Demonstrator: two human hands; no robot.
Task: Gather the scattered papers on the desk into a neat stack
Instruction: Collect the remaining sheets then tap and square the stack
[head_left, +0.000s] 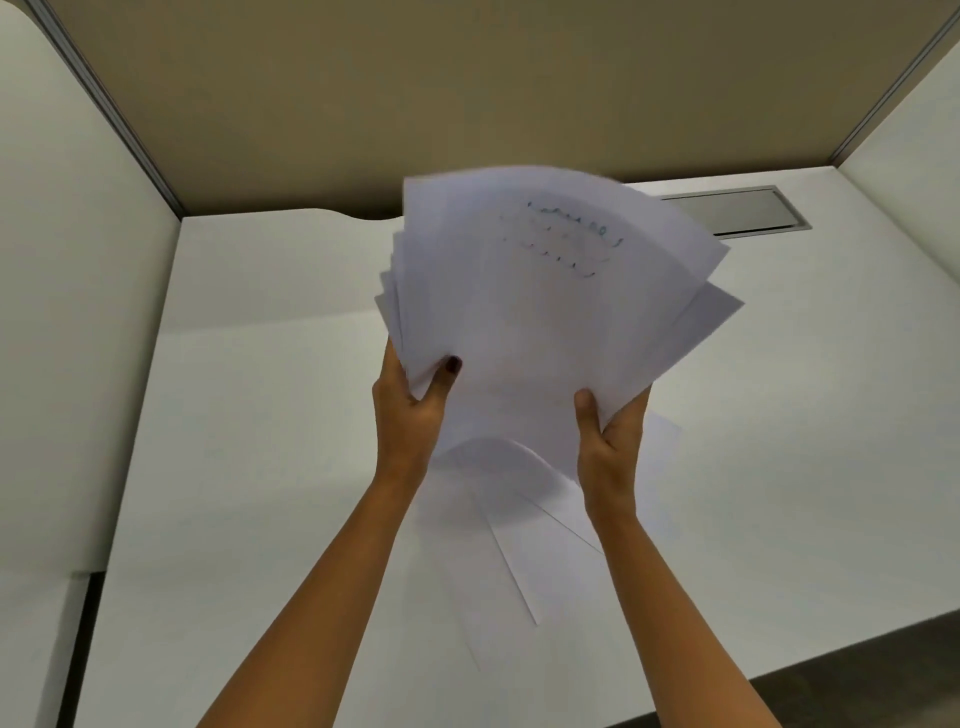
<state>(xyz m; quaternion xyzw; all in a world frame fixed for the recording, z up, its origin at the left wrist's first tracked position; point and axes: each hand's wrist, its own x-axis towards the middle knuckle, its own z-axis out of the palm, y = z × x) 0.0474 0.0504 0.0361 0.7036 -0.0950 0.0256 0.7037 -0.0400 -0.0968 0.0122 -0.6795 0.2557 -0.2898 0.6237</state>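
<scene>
Above the desk (260, 415), both hands grip fanned papers (545, 291).

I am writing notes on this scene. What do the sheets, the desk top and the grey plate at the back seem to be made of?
Sheets: thin white paper, matte; they bend and fan between the hands.
Desk top: smooth white surface, probably laminate; even, with a soft sheen.
Grey plate: looks like brushed metal, possibly plastic; flat, grey, set flush in the desk.
</scene>
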